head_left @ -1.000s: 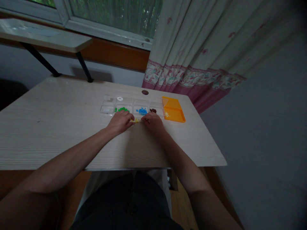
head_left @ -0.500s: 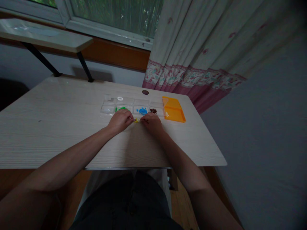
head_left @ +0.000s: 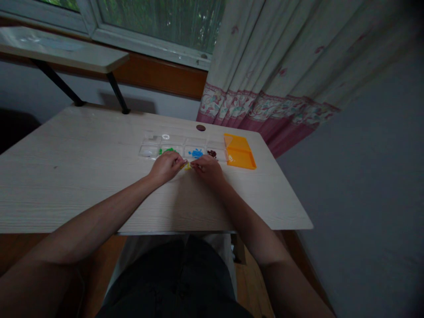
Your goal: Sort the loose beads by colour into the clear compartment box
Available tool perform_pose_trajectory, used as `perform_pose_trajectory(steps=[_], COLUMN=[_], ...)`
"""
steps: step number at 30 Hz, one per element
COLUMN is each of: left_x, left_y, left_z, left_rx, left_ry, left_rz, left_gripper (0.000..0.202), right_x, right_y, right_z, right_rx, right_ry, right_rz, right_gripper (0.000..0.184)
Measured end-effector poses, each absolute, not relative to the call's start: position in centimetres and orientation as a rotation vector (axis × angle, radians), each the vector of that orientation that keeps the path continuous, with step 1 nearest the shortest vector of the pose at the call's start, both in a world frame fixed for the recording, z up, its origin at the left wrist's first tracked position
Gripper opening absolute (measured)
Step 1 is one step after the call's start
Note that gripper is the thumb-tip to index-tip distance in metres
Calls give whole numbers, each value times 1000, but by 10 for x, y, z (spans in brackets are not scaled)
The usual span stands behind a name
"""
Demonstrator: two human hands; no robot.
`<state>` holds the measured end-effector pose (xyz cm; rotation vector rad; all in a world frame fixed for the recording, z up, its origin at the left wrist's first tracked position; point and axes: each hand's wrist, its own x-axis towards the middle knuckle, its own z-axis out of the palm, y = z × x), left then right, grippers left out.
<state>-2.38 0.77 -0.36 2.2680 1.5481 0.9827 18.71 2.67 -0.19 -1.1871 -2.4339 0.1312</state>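
Small yellow pieces (head_left: 187,167) lie between my two hands at the front of a row of clear plastic boxes. My left hand (head_left: 167,167) comes in from the left with thumb and fingers pinched beside the yellow pieces; what it grips is too small to make out. Facing it, my right hand (head_left: 209,168) is pinched too, its fingertips close to the same pieces, any held thing hidden. Behind the hands, open clear boxes hold green pieces (head_left: 169,151), blue pieces (head_left: 196,153) and dark brown pieces (head_left: 212,153), all partly covered by the hands.
At the left end of the row is another clear box (head_left: 149,151). An open orange case (head_left: 240,158) lies to the right. Behind stands a dark round disc (head_left: 200,127) on the pale wooden table (head_left: 99,190). A raised shelf (head_left: 66,48) is at the back left, a curtain (head_left: 265,79) behind.
My right hand has shifted slightly left, its fingertips closer to my left hand. The yellow pieces between them show a little more. The boxes and the orange case stay put.
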Motion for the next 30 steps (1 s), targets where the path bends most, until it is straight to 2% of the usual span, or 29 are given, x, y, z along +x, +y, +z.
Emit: perform_pose_trajectory(steps=[17, 30], left_x=[-15, -17], left_y=[4, 7], left_z=[-1, -6], left_rx=[2012, 2048], left_ry=[1471, 1432], left_rz=[1091, 1090], left_gripper=[35, 32], right_x=[169, 176], right_y=[5, 12], right_z=[11, 11], right_rx=[-1229, -1230], right_ry=[-2375, -2288], right_rz=[20, -196], right_gripper=[27, 21])
